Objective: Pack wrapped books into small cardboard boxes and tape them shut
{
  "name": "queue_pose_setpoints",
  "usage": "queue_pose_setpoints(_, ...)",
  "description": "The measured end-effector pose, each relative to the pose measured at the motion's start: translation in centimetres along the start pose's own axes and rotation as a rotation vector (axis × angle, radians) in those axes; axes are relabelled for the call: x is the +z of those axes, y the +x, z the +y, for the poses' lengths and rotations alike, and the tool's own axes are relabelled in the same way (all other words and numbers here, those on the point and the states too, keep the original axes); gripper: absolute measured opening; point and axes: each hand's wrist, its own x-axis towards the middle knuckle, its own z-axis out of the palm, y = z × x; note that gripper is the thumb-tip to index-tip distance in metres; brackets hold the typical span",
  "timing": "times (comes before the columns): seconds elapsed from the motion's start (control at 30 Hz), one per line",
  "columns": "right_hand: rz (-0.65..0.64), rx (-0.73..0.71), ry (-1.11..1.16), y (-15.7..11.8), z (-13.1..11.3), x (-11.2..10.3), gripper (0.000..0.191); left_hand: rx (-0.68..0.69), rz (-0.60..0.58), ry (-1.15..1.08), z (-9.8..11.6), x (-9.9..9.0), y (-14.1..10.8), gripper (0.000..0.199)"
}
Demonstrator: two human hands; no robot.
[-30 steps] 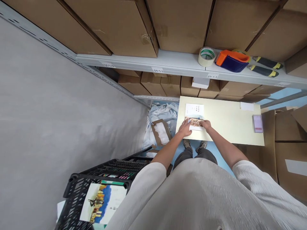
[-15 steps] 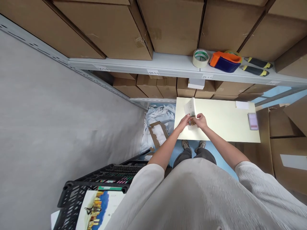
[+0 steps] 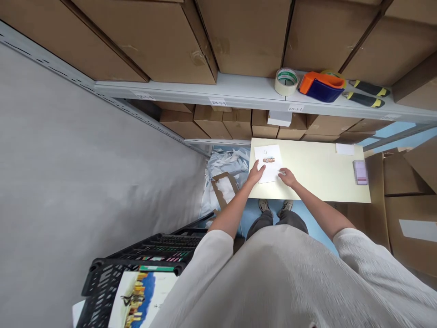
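Observation:
A thin white book (image 3: pixel 269 175) with a small coloured picture and a few characters on its front lies face up near the left end of the cream table. My left hand (image 3: pixel 256 174) grips its left edge, thumb on top of the cover and fingers partly hidden. At the opposite edge is my right hand (image 3: pixel 287 176), fingers curled and thumb close to them, pinching the book's side.
The cream table (image 3: pixel 321 177) also bears a white paper (image 3: pixel 344 149) and a blurred purple pack (image 3: pixel 361 172). Above runs a shelf with a tape roll (image 3: pixel 286 83), an orange-blue tape dispenser (image 3: pixel 322 86) and cutters (image 3: pixel 364 99). A black crate (image 3: pixel 99 282) with books stands lower left.
The book was tilted up on edge between both hands; now it lies flatter with its front facing up. My left hand has shifted left, and the hands are farther apart.

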Motion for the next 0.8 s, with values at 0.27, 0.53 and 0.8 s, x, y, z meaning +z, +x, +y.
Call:
queue_pose_setpoints(0.27, -0.022, 0.058, 0.158, 0.8, 0.5, 0.5, 0.057, 0.033, -0.277, 0.433, 0.2, 0.9, -1.8, 0.084)
queue_pose_setpoints(0.53, 0.042, 0.232, 0.329, 0.7, -1.6, 0.1, 0.044, 0.044, -0.307, 0.462, 0.6, 0.5, -2.1, 0.098)
queue_pose_setpoints(0.8, 0.241, -0.061, 0.216, -1.2, -5.1, -1.7, 0.035, 0.118, -0.162, -0.184, 4.3, 1.6, -0.8, 0.062)
